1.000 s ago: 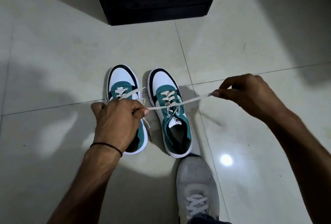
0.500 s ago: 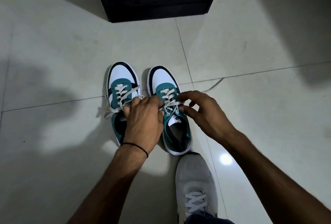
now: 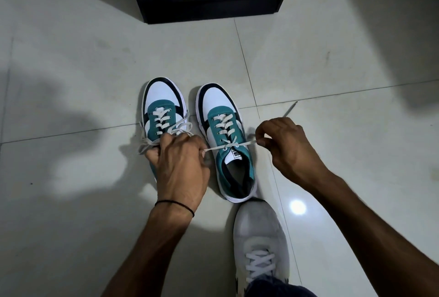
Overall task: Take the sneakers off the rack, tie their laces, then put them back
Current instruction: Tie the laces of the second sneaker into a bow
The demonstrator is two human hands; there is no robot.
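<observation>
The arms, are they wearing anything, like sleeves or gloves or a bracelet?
No sleeves and no gloves: both forearms are bare right down to the hands. The left hand has a thin black band round its wrist, like a cord or a hair tie. The right hand has nothing on its wrist, and no rings or watch show on either one.

Left hand point(image 3: 180, 163) knuckles-up, fingers curled closed and pinching a lace end, black band at the wrist; right hand point(image 3: 285, 147) apart to the right, thumb and forefinger nipped on the other end, forearm bare.
</observation>
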